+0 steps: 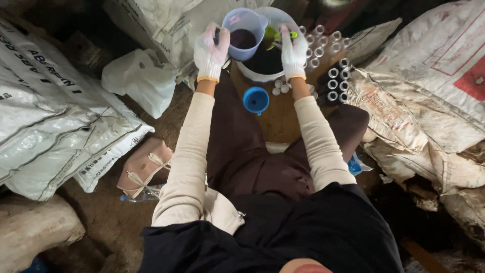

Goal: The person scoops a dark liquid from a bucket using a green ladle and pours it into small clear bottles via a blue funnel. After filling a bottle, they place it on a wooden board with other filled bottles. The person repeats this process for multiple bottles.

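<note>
— What does the left hand hold?

— Its gloved fingers are closed round the handle of a pale blue jug of dark liquid, tilted over a white bucket; the bucket stands on a wooden board ahead of the knees.

— And the right hand?

— Closed on a small green thing at the bucket's rim; what it is, one cannot tell.

— Nearby?

— A blue funnel on the board; white caps just beside the bucket; open bottles to the right; white sacks either side.
</note>
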